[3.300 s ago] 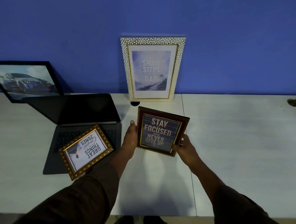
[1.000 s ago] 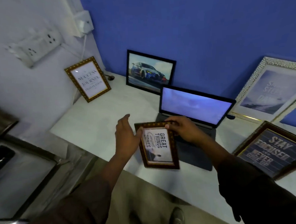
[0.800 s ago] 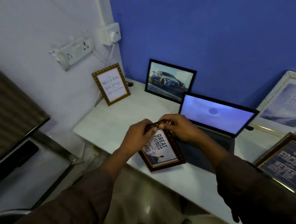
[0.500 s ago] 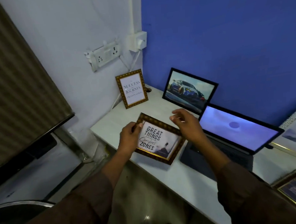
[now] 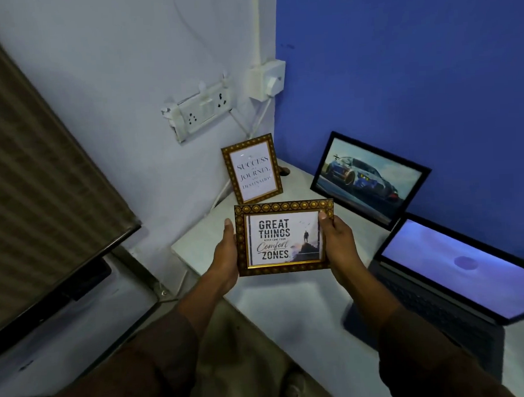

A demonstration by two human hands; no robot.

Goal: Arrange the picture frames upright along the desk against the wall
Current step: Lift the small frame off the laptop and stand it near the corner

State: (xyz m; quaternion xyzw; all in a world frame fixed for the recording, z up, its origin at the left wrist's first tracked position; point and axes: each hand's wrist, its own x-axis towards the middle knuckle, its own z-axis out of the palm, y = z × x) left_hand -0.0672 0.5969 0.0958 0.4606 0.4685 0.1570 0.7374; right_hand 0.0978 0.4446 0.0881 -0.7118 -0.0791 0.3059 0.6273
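Above the surface (image 5: 291, 312) corner, we hold the gold-patterned frame (image 5: 284, 238) upright between us: our left hand (image 5: 226, 258) closed on its left edge, right hand (image 5: 339, 244) closed on its right edge.

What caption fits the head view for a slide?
Both hands, left hand and right hand, hold the "Great Things" frame above the desk corner.

Open laptop (image 5: 459, 282), wall sockets (image 5: 200, 112), plugged charger (image 5: 268, 79).
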